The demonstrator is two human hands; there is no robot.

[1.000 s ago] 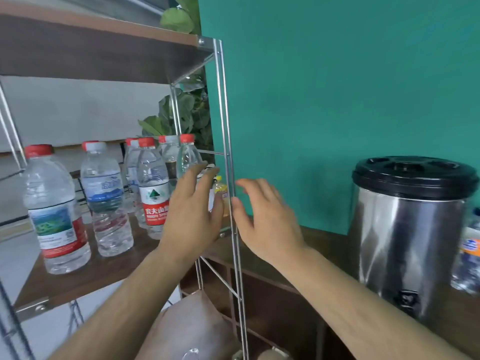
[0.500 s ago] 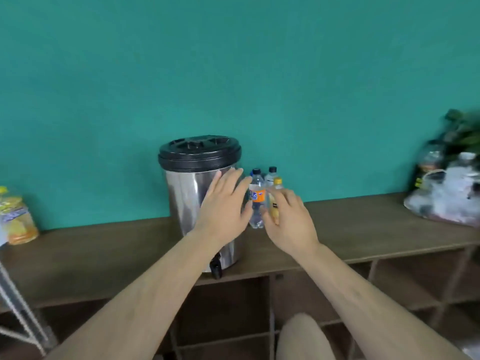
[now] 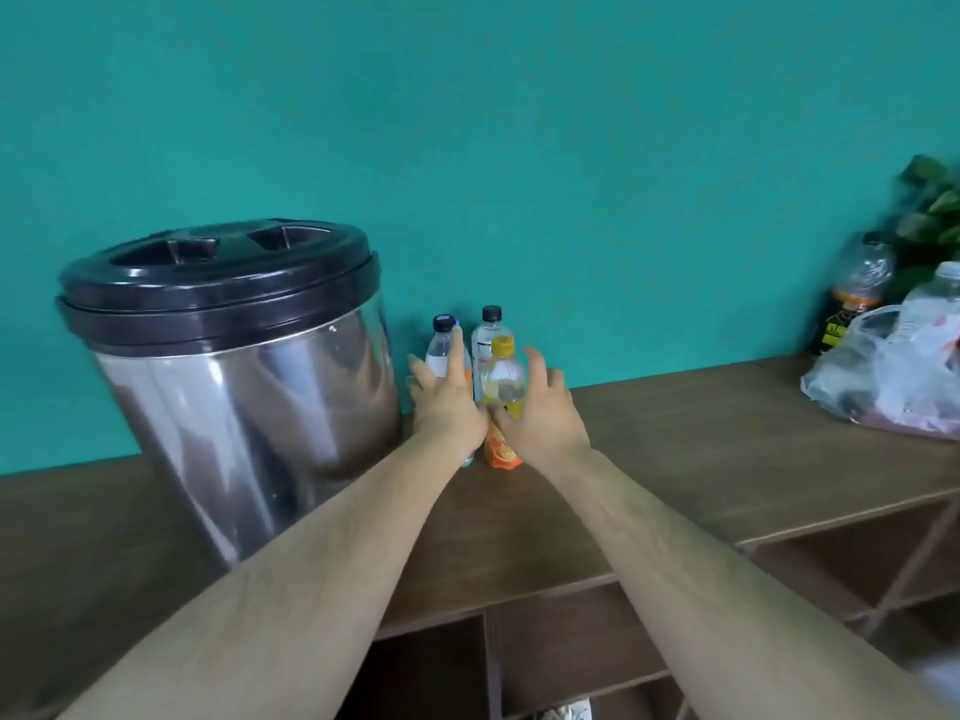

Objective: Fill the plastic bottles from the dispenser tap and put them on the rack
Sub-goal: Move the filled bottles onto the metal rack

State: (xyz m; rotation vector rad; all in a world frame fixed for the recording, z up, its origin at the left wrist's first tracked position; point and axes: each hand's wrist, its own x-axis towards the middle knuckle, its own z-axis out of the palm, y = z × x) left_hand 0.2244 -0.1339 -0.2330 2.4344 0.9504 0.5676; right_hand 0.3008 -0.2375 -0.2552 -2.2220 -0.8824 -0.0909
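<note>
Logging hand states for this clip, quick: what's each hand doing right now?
Left hand: open, fingers straight by the blue-capped bottle.
Right hand: open, spread at the yellow-capped bottle, not gripping.

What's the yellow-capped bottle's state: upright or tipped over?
Upright: the yellow-capped bottle stands on its base on the wooden counter, cap at the top.

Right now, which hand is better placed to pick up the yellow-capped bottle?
Right. The right hand has its thumb and fingers either side of the yellow-capped bottle; the left hand is in front of the blue-capped bottle, nearer the steel dispenser.
</note>
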